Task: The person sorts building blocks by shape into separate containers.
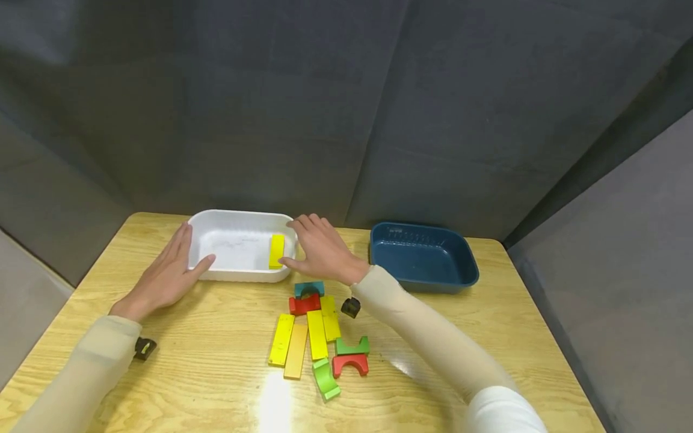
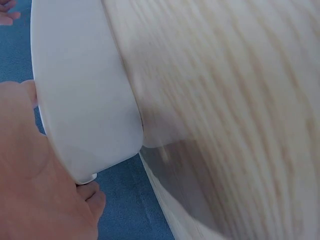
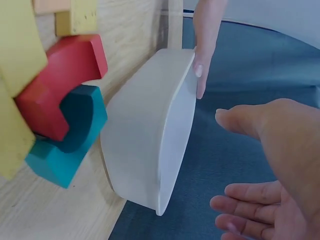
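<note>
A white plastic basin (image 1: 238, 275) stands at the back left of the wooden table. One yellow rectangular block (image 1: 277, 248) lies inside, near its right end. My left hand (image 1: 162, 276) rests against the basin's left end, fingers extended along the outside and thumb over the front rim. In the left wrist view, the left hand (image 2: 35, 170) touches the white rim. My right hand (image 1: 327, 252) is over the basin's right end, close to the yellow block. Its thumb and fingers are spread apart with nothing between them in the right wrist view, where the hand (image 3: 285, 145) appears above the rim.
A dark blue basin (image 1: 428, 264) stands at the back right. In front of the white basin lie several blocks: yellow and orange planks (image 1: 295, 352), red arches (image 1: 350, 364), green arches (image 1: 325, 380) and a teal arch (image 1: 310, 288). Dark cloth (image 1: 271, 120) hangs behind the table.
</note>
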{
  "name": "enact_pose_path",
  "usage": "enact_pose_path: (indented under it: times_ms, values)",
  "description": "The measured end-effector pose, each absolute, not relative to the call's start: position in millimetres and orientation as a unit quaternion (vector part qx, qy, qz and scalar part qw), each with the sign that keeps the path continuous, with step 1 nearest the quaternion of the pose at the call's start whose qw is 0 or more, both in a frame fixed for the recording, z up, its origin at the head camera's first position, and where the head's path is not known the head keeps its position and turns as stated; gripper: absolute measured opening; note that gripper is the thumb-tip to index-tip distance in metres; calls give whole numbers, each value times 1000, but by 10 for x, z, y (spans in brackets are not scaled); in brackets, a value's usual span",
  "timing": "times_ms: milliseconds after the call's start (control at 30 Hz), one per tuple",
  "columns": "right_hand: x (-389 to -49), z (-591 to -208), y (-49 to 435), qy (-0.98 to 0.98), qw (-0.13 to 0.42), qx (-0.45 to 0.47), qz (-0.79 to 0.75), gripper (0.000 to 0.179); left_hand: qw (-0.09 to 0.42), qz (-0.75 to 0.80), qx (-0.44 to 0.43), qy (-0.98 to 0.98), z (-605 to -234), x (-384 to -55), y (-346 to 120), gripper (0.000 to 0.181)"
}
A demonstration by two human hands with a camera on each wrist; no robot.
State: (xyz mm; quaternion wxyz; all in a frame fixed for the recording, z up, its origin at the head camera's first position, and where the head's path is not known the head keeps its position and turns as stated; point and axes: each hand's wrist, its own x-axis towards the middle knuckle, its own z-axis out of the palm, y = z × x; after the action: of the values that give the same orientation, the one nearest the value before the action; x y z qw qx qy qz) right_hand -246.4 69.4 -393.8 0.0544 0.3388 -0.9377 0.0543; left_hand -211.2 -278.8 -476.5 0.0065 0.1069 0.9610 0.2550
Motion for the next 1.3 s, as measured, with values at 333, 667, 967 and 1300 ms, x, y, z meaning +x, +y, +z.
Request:
enact_pose_path:
  times_ms: [333,667,967,1300]
  values:
    - [-2170,-3922,1006,-930,72,345,106,75,6,253,104,962,-4765,-2092,-2822,100]
    - [-1962,-3921,1251,-925,89,348,121,74,5,251,98,963,-4775,-2073,-2845,100]
    - [-1798,-3957,1443,-925,95,346,127,76,3,252,99,963,-4754,-2064,-2825,99]
    - [-1593,-4095,1607,-932,48,336,126,89,0,256,100,961,-4731,-2044,-2788,99]
